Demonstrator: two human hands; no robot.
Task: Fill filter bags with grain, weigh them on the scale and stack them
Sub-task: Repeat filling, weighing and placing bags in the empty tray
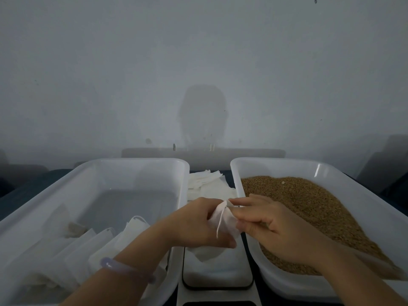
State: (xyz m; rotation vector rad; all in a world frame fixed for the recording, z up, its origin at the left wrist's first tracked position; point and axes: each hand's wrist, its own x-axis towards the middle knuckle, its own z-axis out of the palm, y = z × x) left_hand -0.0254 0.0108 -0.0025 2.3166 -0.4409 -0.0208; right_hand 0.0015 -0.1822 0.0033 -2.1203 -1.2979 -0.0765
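A small white filter bag [223, 219] with a dangling drawstring is held above the scale [217, 274]. My left hand [196, 224] grips the bag from the left, fingers curled round it. My right hand [265, 221] pinches the bag's top edge from the right, over the near-left corner of the grain tub. Another white bag [207, 252] lies on the scale's white platform below the hands. The right tub [249, 166] holds a heap of brown grain [313, 202].
The left white tub [132, 162] holds filled bags [95, 246] leaning in a row at its near end. A pile of flat empty filter bags [205, 182] lies between the tubs at the back. A grey wall stands close behind.
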